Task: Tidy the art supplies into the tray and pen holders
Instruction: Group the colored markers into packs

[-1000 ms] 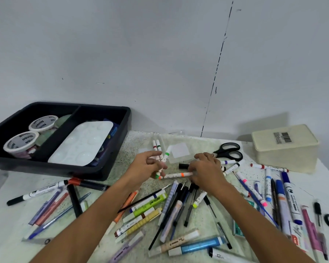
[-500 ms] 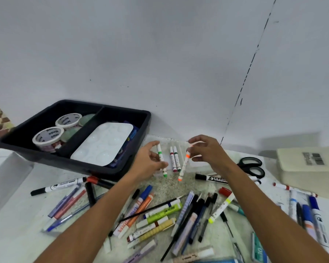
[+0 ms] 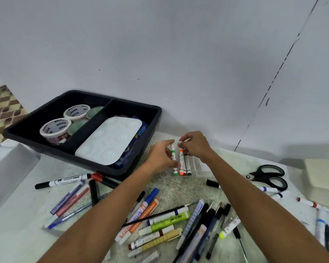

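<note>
A black divided tray stands at the left rear, holding tape rolls and a white paint palette. Just right of it lies a clear plastic case with small white markers in it. My left hand pinches a green-capped marker over the case. My right hand pinches an orange-capped marker beside it. Two more small markers lie next to these in the case.
Many pens and markers are strewn over the speckled table in front of me. Black scissors lie at the right, with a cream box beyond them. A black marker and a red-capped one lie below the tray.
The view has swung left and both hands have moved to the clear case. The green and orange markers now lie side by side with the others in it.
</note>
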Motion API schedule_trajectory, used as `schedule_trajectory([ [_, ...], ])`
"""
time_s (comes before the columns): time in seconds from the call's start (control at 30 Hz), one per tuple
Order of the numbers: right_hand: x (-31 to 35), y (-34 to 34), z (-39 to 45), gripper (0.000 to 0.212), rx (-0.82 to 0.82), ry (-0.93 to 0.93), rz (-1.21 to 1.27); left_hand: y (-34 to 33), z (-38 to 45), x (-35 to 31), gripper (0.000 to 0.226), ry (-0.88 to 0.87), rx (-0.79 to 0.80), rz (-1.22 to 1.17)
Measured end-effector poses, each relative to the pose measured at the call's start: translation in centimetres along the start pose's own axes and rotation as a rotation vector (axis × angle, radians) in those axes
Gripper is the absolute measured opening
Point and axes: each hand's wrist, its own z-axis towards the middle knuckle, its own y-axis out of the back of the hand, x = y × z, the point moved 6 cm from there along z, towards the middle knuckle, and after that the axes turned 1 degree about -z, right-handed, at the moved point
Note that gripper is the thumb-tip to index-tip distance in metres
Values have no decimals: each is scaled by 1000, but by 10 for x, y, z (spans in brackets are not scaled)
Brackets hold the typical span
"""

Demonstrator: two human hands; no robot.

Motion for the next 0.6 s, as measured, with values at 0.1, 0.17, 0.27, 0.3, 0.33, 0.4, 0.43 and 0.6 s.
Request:
schedule_trajectory([
  [0.1,-1,-5,3,13,52,17,-70,-3,4,5,97,16,26,3],
  [0.17,-2,-7,3,19,74,34,-125,-4,5,7,93,13,18,63],
  [0.27,0,-6,4,25,88,95,-232,-1,4,3,76,-77,-41,355],
  [0.3,1,-5,3,27,100,119,-279,0,4,3,72,-112,-64,431],
  [0.33,1,-5,2,29,119,138,-322,-1,4,4,69,-140,-71,474],
  [0.4,1,-6,-1,33,177,166,-375,-5,1,10,63,-174,-41,475],
  [0.43,1,-7,-3,35,209,177,-393,-7,-1,14,59,-183,-16,451],
  [0.6,-5,-12,-12,57,275,184,-496,-10,-8,32,48,-228,4,417],
])
